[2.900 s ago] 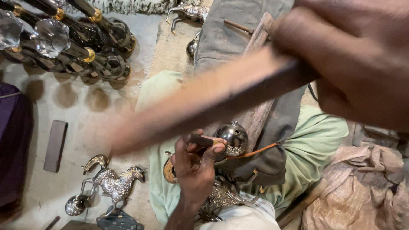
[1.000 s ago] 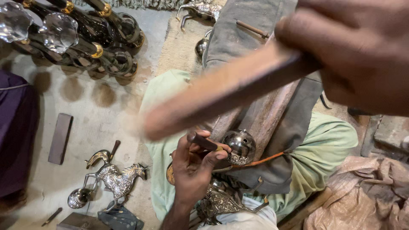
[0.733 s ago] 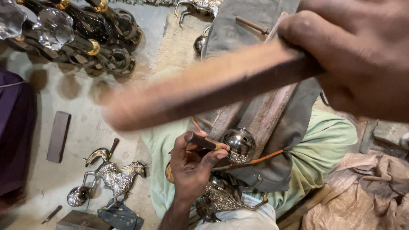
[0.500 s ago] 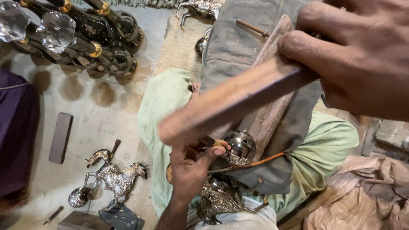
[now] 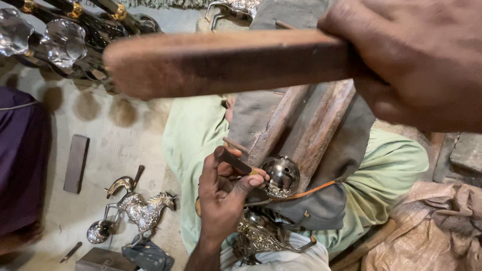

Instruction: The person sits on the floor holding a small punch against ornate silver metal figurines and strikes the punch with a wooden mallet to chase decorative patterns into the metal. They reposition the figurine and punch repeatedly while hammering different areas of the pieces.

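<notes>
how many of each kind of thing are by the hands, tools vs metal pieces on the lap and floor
wooden bat, in right hand: 1
punch, in left hand: 1
metal ball, at the punch tip: 1
metal horse figure, on the floor: 1
ornate metal piece, on the lap: 1
dark flat block, on the floor: 1
total: 6

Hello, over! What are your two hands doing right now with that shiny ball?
Right hand grips flat wooden bat, raised. Left hand pins small metal punch against shiny silver metal ball. Nothing between bat and punch.
</notes>
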`<state>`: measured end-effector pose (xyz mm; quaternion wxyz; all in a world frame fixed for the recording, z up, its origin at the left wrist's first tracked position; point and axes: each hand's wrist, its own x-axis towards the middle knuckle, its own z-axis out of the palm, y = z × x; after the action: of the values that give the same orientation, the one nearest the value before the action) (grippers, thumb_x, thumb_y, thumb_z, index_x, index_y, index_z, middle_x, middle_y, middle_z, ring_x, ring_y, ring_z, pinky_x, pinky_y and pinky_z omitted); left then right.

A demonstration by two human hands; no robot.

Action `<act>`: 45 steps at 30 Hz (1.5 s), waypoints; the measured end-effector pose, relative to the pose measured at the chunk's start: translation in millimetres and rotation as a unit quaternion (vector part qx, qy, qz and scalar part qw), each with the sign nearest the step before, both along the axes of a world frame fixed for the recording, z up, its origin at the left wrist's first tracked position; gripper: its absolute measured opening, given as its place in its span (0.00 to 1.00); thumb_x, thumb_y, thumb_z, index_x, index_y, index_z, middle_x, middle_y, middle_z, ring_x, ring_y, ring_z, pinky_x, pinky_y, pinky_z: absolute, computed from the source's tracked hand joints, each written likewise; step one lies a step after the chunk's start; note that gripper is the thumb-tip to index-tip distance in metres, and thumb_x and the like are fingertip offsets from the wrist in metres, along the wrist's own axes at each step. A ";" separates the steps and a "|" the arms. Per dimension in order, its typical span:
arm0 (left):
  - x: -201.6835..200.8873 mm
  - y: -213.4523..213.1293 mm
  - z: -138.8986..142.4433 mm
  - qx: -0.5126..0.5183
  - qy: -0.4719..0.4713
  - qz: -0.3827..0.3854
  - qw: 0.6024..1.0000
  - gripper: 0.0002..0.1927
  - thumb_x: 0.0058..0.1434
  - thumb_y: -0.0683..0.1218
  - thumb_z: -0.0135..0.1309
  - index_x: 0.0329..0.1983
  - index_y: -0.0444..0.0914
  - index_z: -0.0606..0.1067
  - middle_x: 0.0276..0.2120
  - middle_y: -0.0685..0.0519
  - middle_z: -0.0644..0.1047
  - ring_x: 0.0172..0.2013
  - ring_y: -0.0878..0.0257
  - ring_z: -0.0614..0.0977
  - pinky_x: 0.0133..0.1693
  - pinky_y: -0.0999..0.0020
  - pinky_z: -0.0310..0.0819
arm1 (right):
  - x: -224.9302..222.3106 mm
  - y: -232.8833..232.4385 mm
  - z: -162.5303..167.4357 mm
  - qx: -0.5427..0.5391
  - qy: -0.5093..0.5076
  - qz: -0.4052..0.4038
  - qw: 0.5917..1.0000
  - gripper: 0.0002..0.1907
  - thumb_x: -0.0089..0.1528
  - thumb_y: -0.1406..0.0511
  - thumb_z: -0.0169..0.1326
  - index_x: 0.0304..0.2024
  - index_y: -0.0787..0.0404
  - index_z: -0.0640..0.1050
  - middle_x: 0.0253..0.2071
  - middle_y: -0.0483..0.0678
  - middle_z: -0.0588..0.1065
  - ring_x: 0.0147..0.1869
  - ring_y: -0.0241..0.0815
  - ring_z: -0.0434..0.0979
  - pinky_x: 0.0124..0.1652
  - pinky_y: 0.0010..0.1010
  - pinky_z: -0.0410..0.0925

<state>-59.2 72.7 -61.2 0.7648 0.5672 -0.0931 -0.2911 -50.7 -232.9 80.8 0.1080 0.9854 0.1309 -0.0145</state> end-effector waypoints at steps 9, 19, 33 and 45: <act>0.5 2.8 -0.6 0.005 0.015 0.001 1.000 0.24 0.63 0.32 0.59 0.59 0.31 0.64 0.37 0.43 0.80 0.40 0.55 0.86 0.45 0.62 0.83 | 2.7 8.6 10.2 -0.082 0.028 0.002 0.996 0.33 0.44 0.66 0.61 0.54 0.51 0.77 0.44 0.46 0.77 0.41 0.43 0.80 0.42 0.37 0.73; 4.7 4.7 -0.8 0.000 -0.011 -0.018 1.000 0.23 0.64 0.33 0.59 0.60 0.31 0.65 0.37 0.43 0.80 0.39 0.55 0.86 0.44 0.62 0.84 | -9.3 -7.0 -1.1 -0.028 0.067 -0.048 0.996 0.26 0.46 0.68 0.61 0.48 0.50 0.76 0.38 0.45 0.73 0.44 0.43 0.78 0.46 0.39 0.71; 3.3 8.5 -8.7 -0.022 -0.012 -0.021 0.999 0.24 0.64 0.33 0.60 0.61 0.31 0.65 0.42 0.46 0.79 0.41 0.55 0.86 0.45 0.61 0.84 | -10.5 5.2 9.6 0.014 -0.032 0.011 0.999 0.27 0.44 0.68 0.62 0.48 0.56 0.78 0.41 0.50 0.75 0.42 0.47 0.78 0.43 0.40 0.72; 4.3 14.9 -15.1 -0.035 -0.034 -0.046 0.998 0.21 0.67 0.34 0.58 0.60 0.31 0.65 0.38 0.42 0.82 0.41 0.54 0.87 0.47 0.63 0.83 | -4.4 14.0 17.5 0.005 0.012 -0.002 1.000 0.26 0.44 0.69 0.61 0.46 0.53 0.77 0.40 0.47 0.74 0.43 0.45 0.78 0.42 0.37 0.72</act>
<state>-55.0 87.6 -76.3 0.7665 0.5447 -0.1552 -0.3030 -55.1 -218.9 98.2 0.1014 0.9859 0.1306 -0.0260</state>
